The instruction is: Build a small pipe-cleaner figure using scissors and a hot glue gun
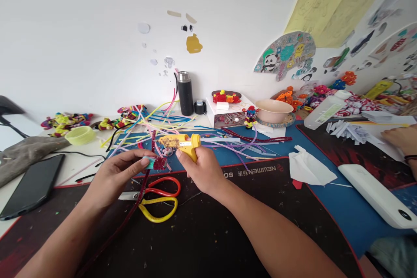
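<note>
Low passage is available over the near mat (208, 247), between the left forearm (70, 228) and right forearm (263, 221). Scissors (159, 200) lie just beyond, a dark red strip (134, 210) crossing their blades. Further room: mat right of the right forearm, bounded by crumpled tissue (309, 167) and a white device (374, 195). Far side obstructed by the yellow glue gun (172, 141), loose pipe cleaners (215, 150), an upright flask (185, 95) and a white box (213, 117)
</note>
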`<move>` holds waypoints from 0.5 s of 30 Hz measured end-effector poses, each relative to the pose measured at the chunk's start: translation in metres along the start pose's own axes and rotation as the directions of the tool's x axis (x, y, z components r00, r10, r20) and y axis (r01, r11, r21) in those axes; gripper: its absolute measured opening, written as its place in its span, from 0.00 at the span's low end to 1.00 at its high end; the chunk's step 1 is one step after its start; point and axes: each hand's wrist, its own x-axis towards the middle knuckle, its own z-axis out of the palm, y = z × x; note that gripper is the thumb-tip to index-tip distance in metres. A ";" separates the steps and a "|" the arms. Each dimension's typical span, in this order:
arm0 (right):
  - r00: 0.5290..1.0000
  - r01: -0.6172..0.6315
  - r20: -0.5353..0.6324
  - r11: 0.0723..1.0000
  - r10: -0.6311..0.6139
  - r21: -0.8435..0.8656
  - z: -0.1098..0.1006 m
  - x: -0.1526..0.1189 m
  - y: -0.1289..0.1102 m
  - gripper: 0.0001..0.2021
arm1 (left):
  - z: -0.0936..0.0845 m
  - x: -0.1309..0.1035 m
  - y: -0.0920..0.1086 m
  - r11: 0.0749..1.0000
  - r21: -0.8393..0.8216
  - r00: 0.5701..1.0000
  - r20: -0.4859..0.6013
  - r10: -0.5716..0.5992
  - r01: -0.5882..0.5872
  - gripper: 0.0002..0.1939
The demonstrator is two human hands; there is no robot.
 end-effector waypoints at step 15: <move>0.982 -0.191 0.073 0.882 0.176 0.431 -0.001 0.009 0.005 0.26 | 0.003 0.009 0.009 0.922 -0.383 0.985 -0.129 -0.118 0.060 0.30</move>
